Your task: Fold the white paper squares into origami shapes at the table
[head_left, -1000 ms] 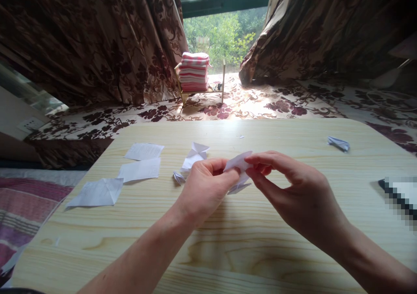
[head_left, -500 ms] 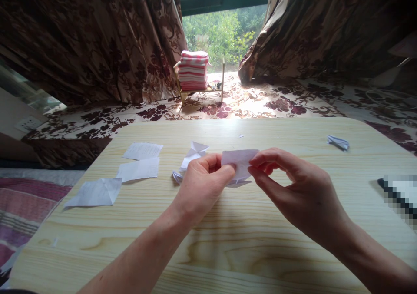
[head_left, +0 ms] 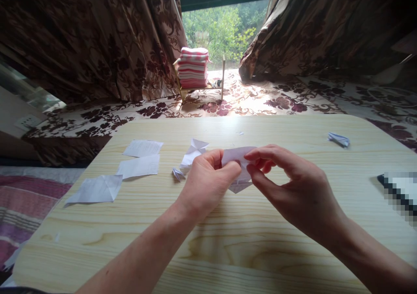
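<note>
A small white folded paper (head_left: 239,155) is held above the middle of the wooden table, its lower end coming to a point. My left hand (head_left: 211,174) pinches it from the left, thumb across its front. From the right, my right hand (head_left: 289,176) grips its edge between thumb and forefinger; the other fingers are curled. Just beyond my left hand lie a creased paper piece (head_left: 192,153) and a small folded bit of paper (head_left: 177,174). Parts of the held paper are hidden behind the fingers.
Three paper pieces (head_left: 138,166) lie on the table (head_left: 137,233) at the left. A folded paper (head_left: 339,140) is at the back right, near a blurred-out dark-edged object (head_left: 399,194). Behind the table, pink and white cloths (head_left: 193,68) sit stacked on a small rack.
My left thumb has moved right across the paper, and my right fingertips have shifted slightly left. More of the paper's pointed lower end now shows. The view has tilted slightly.
</note>
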`<action>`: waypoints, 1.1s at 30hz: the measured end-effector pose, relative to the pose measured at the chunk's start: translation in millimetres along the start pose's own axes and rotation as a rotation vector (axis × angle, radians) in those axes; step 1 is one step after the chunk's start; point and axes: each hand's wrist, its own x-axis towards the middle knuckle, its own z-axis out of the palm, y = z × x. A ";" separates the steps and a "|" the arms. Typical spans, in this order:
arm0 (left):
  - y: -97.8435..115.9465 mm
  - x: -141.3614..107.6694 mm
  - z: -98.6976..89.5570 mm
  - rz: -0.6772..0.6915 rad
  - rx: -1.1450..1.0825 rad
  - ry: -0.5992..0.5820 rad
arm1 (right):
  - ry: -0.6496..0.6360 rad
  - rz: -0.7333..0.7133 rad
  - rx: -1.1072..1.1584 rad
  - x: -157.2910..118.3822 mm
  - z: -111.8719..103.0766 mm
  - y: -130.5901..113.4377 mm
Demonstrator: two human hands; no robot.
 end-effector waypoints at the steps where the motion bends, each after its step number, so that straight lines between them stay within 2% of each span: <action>1: -0.4 0.1 -0.3 -0.004 0.013 -0.003 | -0.002 0.004 -0.009 0.1 0.3 0.1; 15: -3.8 1.6 -5.1 -0.017 0.091 -0.045 | -0.051 0.017 -0.012 -0.8 -2.1 0.4; 19: -5.4 2.4 -6.3 -0.002 0.127 -0.064 | -0.030 0.018 -0.038 -2.1 -2.3 -0.7; 24: -4.7 0.2 -4.6 0.008 0.056 -0.052 | -0.010 0.046 0.007 -0.7 -2.3 -0.1; 26: -6.0 -1.7 -4.7 0.098 0.069 0.012 | -0.010 0.081 0.031 0.3 -3.1 1.1; 30: -10.6 -5.8 -8.9 0.478 0.359 0.171 | 0.010 0.150 0.060 1.1 -5.0 2.9; 33: -10.4 -8.2 -12.4 0.704 0.571 0.177 | 0.021 0.186 0.114 0.8 -4.9 2.9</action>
